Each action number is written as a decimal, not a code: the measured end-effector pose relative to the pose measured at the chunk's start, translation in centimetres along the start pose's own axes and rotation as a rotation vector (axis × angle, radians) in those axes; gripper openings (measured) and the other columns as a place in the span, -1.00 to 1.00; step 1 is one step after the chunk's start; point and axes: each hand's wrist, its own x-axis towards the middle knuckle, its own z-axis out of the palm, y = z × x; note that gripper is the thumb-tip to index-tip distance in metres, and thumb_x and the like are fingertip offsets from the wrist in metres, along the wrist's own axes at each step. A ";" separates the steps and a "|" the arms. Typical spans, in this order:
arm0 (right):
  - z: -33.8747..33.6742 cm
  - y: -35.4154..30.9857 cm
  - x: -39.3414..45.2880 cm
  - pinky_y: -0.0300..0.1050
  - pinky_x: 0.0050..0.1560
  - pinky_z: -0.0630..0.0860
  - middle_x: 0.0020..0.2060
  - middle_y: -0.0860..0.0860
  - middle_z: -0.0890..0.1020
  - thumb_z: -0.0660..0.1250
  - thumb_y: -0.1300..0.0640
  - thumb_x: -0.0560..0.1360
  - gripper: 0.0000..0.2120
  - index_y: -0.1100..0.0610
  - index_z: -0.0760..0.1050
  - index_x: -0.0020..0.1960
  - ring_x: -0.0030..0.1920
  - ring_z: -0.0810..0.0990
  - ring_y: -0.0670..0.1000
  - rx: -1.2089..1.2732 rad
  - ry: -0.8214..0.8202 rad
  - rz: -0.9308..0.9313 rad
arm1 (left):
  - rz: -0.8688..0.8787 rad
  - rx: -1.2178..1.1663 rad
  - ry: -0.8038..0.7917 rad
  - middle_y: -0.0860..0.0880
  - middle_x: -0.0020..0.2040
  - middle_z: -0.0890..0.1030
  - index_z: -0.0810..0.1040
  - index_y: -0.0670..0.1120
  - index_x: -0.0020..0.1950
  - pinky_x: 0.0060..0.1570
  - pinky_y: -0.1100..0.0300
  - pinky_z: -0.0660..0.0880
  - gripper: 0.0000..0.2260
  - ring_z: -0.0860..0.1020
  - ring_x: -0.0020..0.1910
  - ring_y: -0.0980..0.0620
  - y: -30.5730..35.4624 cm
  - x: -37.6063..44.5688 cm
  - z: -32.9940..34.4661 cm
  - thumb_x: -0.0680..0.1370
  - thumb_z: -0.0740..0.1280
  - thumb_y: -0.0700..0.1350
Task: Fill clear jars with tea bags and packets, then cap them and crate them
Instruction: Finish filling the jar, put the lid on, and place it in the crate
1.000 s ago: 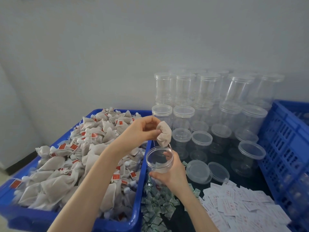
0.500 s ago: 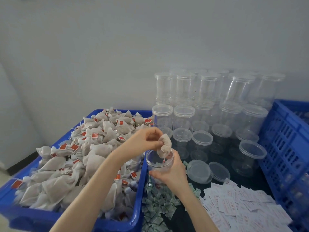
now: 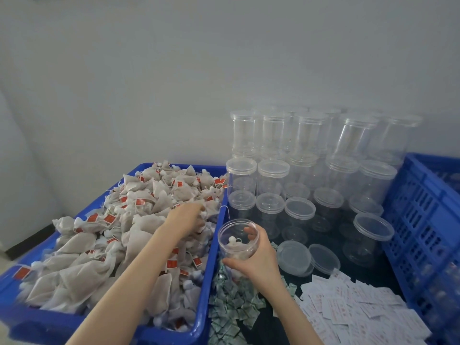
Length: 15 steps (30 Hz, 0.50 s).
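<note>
My right hand (image 3: 260, 266) grips an open clear jar (image 3: 231, 232) from the side, just right of the blue bin (image 3: 211, 267). One tea bag (image 3: 235, 246) lies inside the jar. My left hand (image 3: 188, 217) reaches into the bin, fingers bent down among the heaped tea bags (image 3: 104, 247) with red tags. Whether it grips one is hidden by blur and the pile. Small green packets (image 3: 231, 305) lie below the jar, and white packets (image 3: 353, 310) spread to the right.
Several empty capped jars (image 3: 311, 150) are stacked against the wall behind. Two loose lids (image 3: 295, 257) lie next to my right hand. A blue slatted crate (image 3: 423, 220) stands at the right edge.
My left hand let the tea bag drop into the jar and moved left into the bin. The right hand lowered the jar a little.
</note>
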 end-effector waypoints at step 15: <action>-0.4 0.5 -0.1 -0.57 0.01 0.36 0.17 -0.25 0.50 0.67 0.12 0.16 -0.25 -0.25 0.31 0.15 0.14 0.42 -0.45 -0.013 0.004 0.002 | -0.026 -0.026 0.032 -0.12 0.34 0.46 0.53 -0.08 0.30 0.25 0.14 0.44 -0.71 0.52 0.23 -0.07 -0.6 0.5 0.4 0.58 0.28 -0.24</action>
